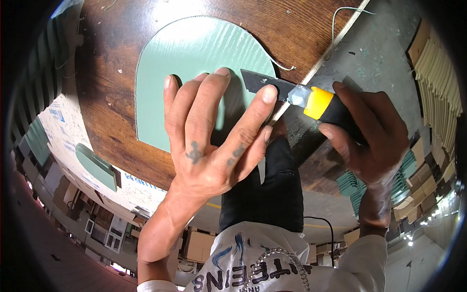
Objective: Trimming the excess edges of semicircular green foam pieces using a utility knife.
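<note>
A pale green panel [194,53] with a rounded far edge lies flat on the brown wooden table [109,97]. My left hand [209,131] rests over it with fingers spread, and its index fingertip lies against the blade of a utility knife [318,103]. The knife has a yellow and black handle, wrapped in something clear near the dark blade. My right hand [372,129] grips that handle beyond the table's right edge. The blade points left over the panel's right side. A thin pale strip [279,62] curls off the panel's edge just beyond the blade.
More green pieces [96,165] lie on a white printed sheet at the left. Another thin strip [335,27] hangs over the table's far right edge. Stacked beige panels [440,73] stand on the right, with stacked green pieces [348,187] lower down.
</note>
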`<state>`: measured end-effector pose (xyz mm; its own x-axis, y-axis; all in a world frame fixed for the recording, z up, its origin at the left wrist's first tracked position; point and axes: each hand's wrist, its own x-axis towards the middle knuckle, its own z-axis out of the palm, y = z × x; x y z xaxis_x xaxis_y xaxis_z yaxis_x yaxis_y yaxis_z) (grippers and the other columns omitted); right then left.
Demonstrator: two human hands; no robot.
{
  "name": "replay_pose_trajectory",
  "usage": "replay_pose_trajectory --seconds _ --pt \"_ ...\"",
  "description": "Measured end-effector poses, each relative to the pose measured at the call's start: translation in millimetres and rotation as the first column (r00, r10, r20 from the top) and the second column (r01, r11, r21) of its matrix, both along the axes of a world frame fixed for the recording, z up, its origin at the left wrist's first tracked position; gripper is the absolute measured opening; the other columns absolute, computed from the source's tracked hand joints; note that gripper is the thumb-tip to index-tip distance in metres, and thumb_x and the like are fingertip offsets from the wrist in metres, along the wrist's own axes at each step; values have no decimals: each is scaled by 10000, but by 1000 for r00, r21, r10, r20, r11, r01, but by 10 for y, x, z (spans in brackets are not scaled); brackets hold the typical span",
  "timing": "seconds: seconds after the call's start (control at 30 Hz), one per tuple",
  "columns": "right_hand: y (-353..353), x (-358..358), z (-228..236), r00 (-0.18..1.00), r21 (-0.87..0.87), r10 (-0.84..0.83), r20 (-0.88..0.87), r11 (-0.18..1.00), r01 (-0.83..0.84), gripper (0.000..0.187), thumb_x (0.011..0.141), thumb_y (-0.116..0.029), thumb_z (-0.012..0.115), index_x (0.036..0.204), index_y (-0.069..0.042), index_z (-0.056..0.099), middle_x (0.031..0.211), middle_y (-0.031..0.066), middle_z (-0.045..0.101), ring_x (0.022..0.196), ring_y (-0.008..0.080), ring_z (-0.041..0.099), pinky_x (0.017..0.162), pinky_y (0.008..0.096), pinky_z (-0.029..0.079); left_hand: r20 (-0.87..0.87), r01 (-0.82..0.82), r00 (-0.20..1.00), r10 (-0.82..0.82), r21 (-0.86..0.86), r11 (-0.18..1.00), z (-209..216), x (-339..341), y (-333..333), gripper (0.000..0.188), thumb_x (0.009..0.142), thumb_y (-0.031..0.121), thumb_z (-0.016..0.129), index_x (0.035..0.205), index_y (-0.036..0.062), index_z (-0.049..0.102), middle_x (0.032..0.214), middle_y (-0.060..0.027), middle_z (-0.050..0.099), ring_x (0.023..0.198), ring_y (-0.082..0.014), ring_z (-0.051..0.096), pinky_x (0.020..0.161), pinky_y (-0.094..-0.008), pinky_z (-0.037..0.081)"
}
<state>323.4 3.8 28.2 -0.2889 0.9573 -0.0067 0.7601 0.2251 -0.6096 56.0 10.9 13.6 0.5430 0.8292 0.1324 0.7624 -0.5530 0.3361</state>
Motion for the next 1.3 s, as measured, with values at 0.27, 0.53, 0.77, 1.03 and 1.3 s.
replay_pose_trajectory --seconds 0.27,0.53,0.77,1.03,1.3 --pt "55 -10 -3 997 8 -33 68 999 32 521 820 -373 836 1212 -43 736 952 116 692 785 238 704 649 333 567 -38 -29 999 29 -1 1000 37 58 10 518 862 347 734 1352 182 697 1392 -207 509 1311 -339 474 1175 -534 320" --pt "55 -78 -54 999 85 -6 46 996 2 510 820 -280 848 1257 -54 713 1025 125 695 859 263 714 689 359 578 26 -319 947 321 -74 945 -4 40 -94 1073 850 558 760 1612 22 228 1545 -282 210 1411 -438 304 1141 -588 347" --pt "78 -114 -13 998 101 43 48 994 -48 485 824 -210 844 1262 -53 709 1075 117 674 885 278 700 711 368 583 -123 -443 893 433 -76 893 24 204 -226 1209 757 703 771 1620 51 232 1598 -356 167 1477 -518 222 1157 -679 199" --pt "149 -232 -10 987 187 -6 163 982 -25 519 764 -290 888 1223 -98 740 1004 32 590 792 196 593 602 334 535 -112 -432 898 425 -50 900 -33 173 -261 1063 819 664 736 1587 44 339 1570 -366 276 1474 -500 266 1174 -658 186" --pt "499 -347 -2 988 234 45 149 969 -79 488 756 -212 891 1209 -111 741 978 30 596 820 201 607 631 346 538 -119 -422 902 414 -47 905 -27 199 -272 960 840 615 747 1546 48 428 1561 -327 318 1481 -472 277 1192 -646 163"
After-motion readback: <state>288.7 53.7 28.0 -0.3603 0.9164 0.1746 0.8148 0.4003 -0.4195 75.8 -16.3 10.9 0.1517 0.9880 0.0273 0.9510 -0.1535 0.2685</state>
